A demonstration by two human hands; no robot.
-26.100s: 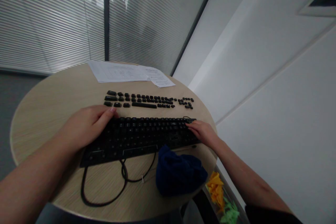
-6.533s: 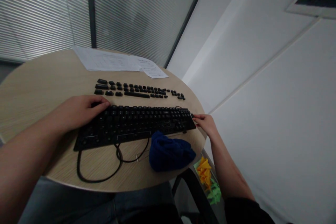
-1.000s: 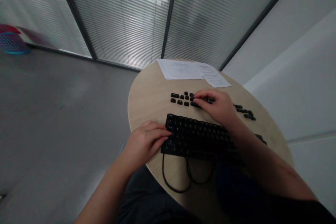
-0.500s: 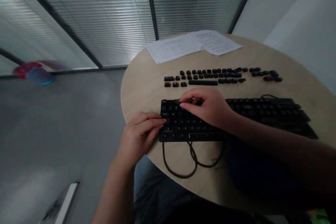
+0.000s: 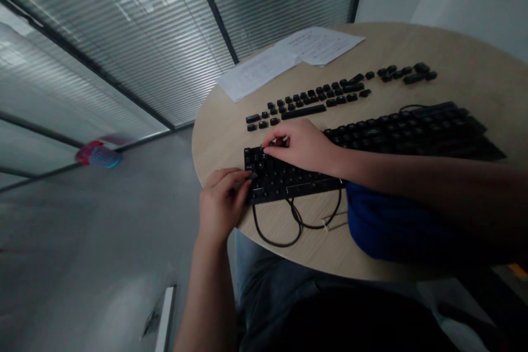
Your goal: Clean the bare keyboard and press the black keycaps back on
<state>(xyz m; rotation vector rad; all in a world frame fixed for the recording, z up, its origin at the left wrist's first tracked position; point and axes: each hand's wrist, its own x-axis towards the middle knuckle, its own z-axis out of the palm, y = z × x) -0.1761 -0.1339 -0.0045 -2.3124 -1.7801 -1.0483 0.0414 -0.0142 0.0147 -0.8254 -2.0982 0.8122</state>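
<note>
A black keyboard [image 5: 305, 176] lies at a slant on the round table, with many switches on its near left part bare of caps. My right hand [image 5: 299, 146] reaches over its back left part, thumb and forefinger pinched on a small dark keycap [image 5: 262, 148] at the top row. At the left edge, my left hand [image 5: 223, 195] has its fingertips closed on a dark keycap [image 5: 253, 175], low over the switches. Loose keycaps [image 5: 303, 102] lie in rows behind the keyboard, among them a long space bar [image 5: 304, 112].
Printed sheets [image 5: 264, 71] lie at the back of the wooden table [image 5: 433, 38]. A black cable [image 5: 274, 243] loops in front of the keyboard, near a wire keycap puller [image 5: 330, 223]. Blue cloth [image 5: 383, 225] is under my right forearm. A basket [image 5: 101, 155] stands on the floor.
The view has turned and shifted, so the table and keyboard now look slanted. Both hands stay at the keyboard's left part. A dark keycap shows more plainly at my left fingertips.
</note>
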